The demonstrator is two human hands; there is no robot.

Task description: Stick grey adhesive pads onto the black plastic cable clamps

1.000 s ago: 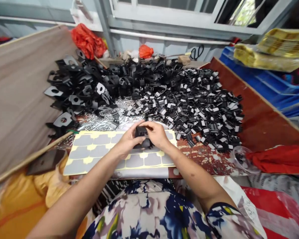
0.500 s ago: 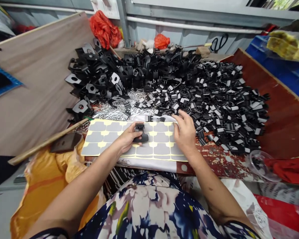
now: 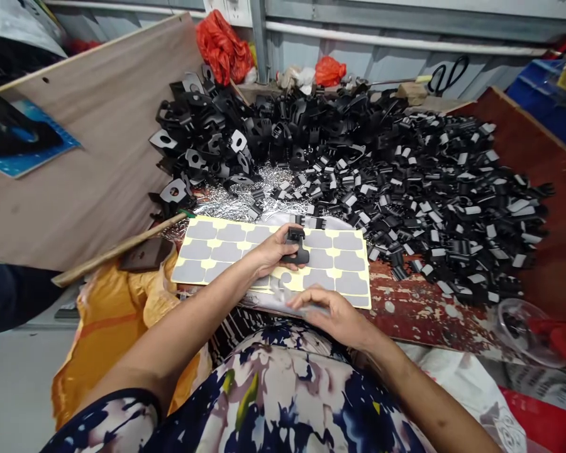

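At the near edge of the worn surface, the right hand hovers by the lower border of a yellow-backed sticker sheet, fingers curved; half a second earlier it was at the sheet's far right corner. Just beyond its fingertips is a motion-blurred grey piece; whether the fingertips meet on it or stand apart cannot be told. Over the middle of the sheet, the left hand remains clamped around a black part, as in the preceding view.

To the right, nearest the wearer, a white bag bears print too indistinct to read. A strip of chipped red paint separates the sheet's right edge from a clear tub, giving room beside the right hand.

Beyond the sheet's far edge lie loose metal pins, then heaped larger black parts at left and centre and small black-and-grey clips at right. A pale wooden board and a red-brown board bound the heaps on either side. Farthest, along the wall, are a crumpled red bag and black-handled scissors.
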